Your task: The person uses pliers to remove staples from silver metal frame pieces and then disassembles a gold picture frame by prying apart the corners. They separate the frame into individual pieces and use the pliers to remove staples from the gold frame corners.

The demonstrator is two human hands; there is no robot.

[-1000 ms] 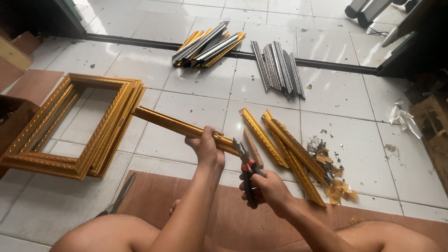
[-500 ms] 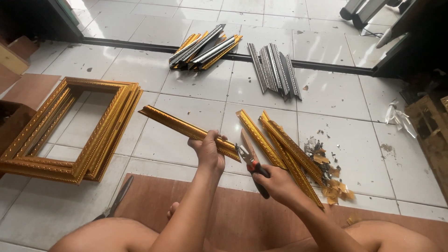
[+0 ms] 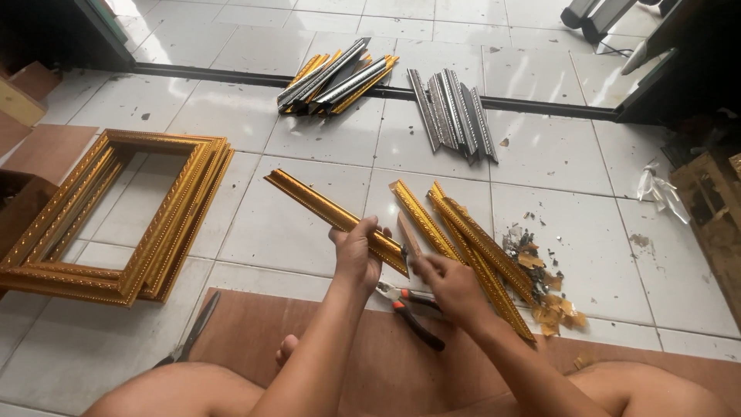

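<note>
My left hand grips a gold moulding strip near its close end and holds it slanted above the floor tiles. My right hand is right at that end, fingers pinched on a thin brown sliver that sticks up beside the strip's cut end. Red-handled pliers lie on the brown board just below both hands, with no hand on them.
A few more gold strips lie to the right, next to a heap of gold scraps. Stacked gold frames sit at the left. Silver strips and a mixed bundle lie farther off. A dark tool rests by my knee.
My right hand held the pliers at the strip's end; it has let them go onto the board and now pinches the thin sliver. The gold strip has stayed in my left hand.
</note>
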